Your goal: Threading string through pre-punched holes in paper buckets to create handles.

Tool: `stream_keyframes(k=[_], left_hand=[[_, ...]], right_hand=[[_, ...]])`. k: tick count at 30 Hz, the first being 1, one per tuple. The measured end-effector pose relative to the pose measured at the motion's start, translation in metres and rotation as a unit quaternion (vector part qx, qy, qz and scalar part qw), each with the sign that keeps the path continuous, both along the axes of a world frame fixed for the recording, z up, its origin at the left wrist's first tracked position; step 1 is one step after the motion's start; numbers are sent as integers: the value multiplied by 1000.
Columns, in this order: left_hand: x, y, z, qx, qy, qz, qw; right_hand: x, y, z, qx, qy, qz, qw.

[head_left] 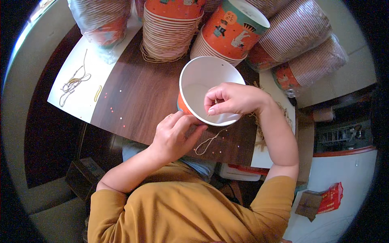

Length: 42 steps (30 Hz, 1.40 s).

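A round paper bucket (196, 77), white inside and orange outside, is tilted on the table with its mouth toward me. A small hole shows near its far rim. My left hand (174, 131) is closed on the near rim, thumb and fingers pressed together there. Over the bucket's mouth, my right hand (233, 99) is closed in a pinch, fingertips inside near the same rim. A bit of thin tan cord (208, 115) shows at those fingertips. Below the bucket, a loop of the cord (208, 142) lies on the table, its upper part hidden behind the bucket.
Nested stacks of orange buckets (170, 36) stand along the back, some wrapped in clear plastic (293, 34). Loose cord (73, 83) lies on the white left part of the brown table (129, 89). A bundle of tan cords (261, 129) lies beside my right forearm. Tiny red and white dots are scattered about.
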State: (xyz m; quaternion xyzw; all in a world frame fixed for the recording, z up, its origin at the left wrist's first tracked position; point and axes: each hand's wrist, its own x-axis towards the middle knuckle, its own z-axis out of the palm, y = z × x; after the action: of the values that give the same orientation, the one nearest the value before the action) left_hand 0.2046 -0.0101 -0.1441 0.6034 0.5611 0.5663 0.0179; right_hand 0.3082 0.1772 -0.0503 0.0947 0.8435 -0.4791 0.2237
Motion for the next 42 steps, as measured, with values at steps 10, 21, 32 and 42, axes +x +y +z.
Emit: stream_keyframes(k=[10,21,32,42], left_hand=[[-5,7,1,14,3,9,1000],[-8,3,6,23,52,33,998],[-10,1,4,15,-61,8,998],[-15,-2,-5,5,-151,-29,988]], right_hand=[[-2,-5,-3,-24,10,-3,1000],[3,-29,13,66,29,-41,997],[17,-62,18,127,128,-126,976],[18,-62,6,-69,69,-259,961]])
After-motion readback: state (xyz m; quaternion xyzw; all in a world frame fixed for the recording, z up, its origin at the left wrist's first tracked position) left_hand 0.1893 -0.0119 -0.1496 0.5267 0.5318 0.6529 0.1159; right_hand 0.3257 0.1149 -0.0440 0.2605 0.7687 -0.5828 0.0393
